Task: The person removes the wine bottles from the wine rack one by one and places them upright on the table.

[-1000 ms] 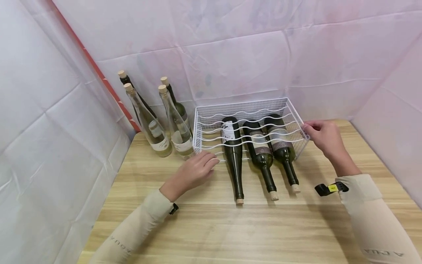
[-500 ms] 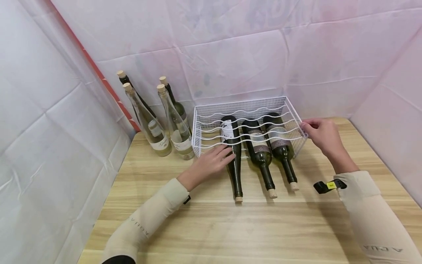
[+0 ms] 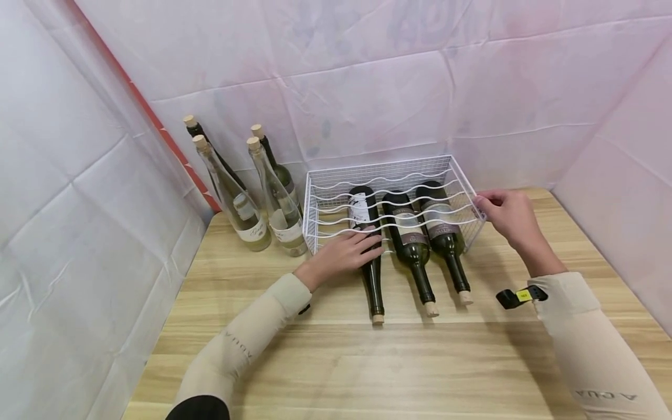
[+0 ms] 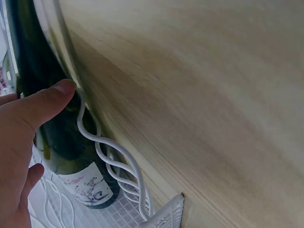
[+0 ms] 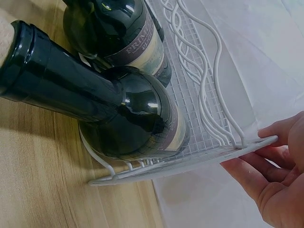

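Observation:
A white wire wine rack (image 3: 379,162) with wavy bars stands against the back covering. Three dark green corked wine bottles lie in it, necks toward me: a slim left bottle (image 3: 373,280), a middle bottle (image 3: 413,252) and a right bottle (image 3: 445,242). My left hand (image 3: 343,255) grips the slim bottle just in front of the rack's upper front bar; in the left wrist view its thumb (image 4: 50,102) lies across the dark glass. At the rack's upper right front corner, my right hand (image 3: 508,217) pinches the wire frame (image 5: 256,144) between thumb and fingers.
Left of the rack stand two clear corked bottles, a left one (image 3: 231,198) and a right one (image 3: 276,201), with dark bottles (image 3: 283,175) behind them. White sheeting (image 3: 367,105) closes the back and sides of the wooden table (image 3: 399,367).
My left hand has moved right from the rack's left front corner onto the slim bottle. The right hand keeps its hold on the rack; the bottles lie as before.

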`<state>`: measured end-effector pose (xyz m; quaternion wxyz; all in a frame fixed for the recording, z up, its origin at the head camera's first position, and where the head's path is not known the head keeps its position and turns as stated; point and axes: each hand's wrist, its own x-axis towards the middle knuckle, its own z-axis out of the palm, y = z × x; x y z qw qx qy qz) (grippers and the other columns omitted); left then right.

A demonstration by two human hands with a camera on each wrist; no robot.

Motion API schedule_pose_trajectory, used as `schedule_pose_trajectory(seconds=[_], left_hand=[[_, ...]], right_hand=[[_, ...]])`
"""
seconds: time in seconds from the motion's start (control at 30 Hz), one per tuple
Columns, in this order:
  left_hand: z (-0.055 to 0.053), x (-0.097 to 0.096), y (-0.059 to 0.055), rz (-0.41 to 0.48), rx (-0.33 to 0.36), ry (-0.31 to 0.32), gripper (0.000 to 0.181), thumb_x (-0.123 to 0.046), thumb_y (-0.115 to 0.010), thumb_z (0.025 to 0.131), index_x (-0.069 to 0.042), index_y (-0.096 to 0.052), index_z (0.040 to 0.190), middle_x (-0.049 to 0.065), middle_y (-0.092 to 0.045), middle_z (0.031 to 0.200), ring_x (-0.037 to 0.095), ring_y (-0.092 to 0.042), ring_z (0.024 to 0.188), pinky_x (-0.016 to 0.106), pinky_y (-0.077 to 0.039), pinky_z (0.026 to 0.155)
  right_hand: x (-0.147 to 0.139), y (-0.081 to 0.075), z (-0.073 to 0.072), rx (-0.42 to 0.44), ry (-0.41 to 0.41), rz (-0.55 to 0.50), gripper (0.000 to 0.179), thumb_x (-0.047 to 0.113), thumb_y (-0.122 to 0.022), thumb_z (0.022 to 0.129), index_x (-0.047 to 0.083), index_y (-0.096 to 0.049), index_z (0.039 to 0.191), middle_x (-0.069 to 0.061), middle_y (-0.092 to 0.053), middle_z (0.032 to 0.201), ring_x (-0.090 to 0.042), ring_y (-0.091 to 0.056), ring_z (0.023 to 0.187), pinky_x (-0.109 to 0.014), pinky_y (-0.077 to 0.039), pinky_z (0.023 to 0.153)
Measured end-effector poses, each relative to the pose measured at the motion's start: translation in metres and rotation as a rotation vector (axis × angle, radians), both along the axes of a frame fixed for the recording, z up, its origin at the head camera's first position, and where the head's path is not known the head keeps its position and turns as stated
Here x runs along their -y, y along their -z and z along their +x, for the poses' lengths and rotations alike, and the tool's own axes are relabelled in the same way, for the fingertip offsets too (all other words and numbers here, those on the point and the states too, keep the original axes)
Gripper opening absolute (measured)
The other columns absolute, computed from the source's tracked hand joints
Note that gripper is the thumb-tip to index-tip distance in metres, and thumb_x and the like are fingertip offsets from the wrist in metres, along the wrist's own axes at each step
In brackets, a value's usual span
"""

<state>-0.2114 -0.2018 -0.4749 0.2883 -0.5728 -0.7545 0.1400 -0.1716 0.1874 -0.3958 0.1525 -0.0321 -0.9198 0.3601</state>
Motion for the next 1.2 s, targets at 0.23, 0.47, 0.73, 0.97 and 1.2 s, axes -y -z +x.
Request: schedule_pose_trajectory(seconds=[0.23,0.47,0.73,0.97,1.2], left_hand=[[-0.006,-0.003,0.000,-0.066,-0.023,0.038,0.048,-0.011,-0.045,0.105,-0.026,-0.055,0.150,0.001,-0.055,0.156,0.023,-0.054,0.144,0.040,-0.046,0.119],[-0.012,-0.003,0.002,-0.123,-0.069,0.111,0.049,-0.012,-0.044,0.106,-0.029,-0.052,0.152,-0.004,-0.053,0.158,0.025,-0.046,0.150,0.043,-0.041,0.124],[-0.010,-0.005,0.004,-0.146,-0.147,0.130,0.042,-0.014,-0.042,0.107,-0.024,-0.057,0.145,0.000,-0.060,0.150,0.030,-0.052,0.145,0.051,-0.048,0.116],[-0.008,-0.005,0.011,-0.026,-0.205,0.178,0.029,-0.010,-0.043,0.107,-0.017,-0.065,0.125,0.006,-0.069,0.135,0.038,-0.061,0.133,0.052,-0.061,0.098],[-0.003,-0.004,0.011,0.035,-0.183,0.146,0.029,-0.007,-0.040,0.107,-0.016,-0.065,0.118,0.009,-0.069,0.132,0.038,-0.064,0.128,0.055,-0.060,0.099]], right_hand=[[0.000,0.001,0.000,-0.015,0.013,0.010,0.039,0.028,-0.064,0.102,-0.007,-0.075,0.116,-0.025,-0.078,0.097,0.013,-0.054,0.065,-0.013,-0.045,0.055],[0.000,0.001,-0.001,-0.008,0.012,0.005,0.039,0.027,-0.064,0.102,-0.007,-0.075,0.117,-0.025,-0.078,0.096,0.011,-0.057,0.065,-0.013,-0.046,0.054],[0.000,0.000,-0.001,-0.005,0.015,0.006,0.038,0.026,-0.064,0.102,-0.007,-0.074,0.118,-0.027,-0.077,0.100,0.011,-0.057,0.065,-0.013,-0.046,0.054],[-0.001,0.001,-0.001,-0.003,0.019,0.016,0.039,0.029,-0.062,0.103,-0.006,-0.075,0.118,-0.020,-0.079,0.094,0.012,-0.057,0.065,-0.014,-0.046,0.055],[0.001,0.001,0.000,0.005,0.026,0.011,0.039,0.029,-0.063,0.102,-0.005,-0.075,0.118,-0.019,-0.079,0.094,0.012,-0.056,0.066,-0.014,-0.046,0.055]])
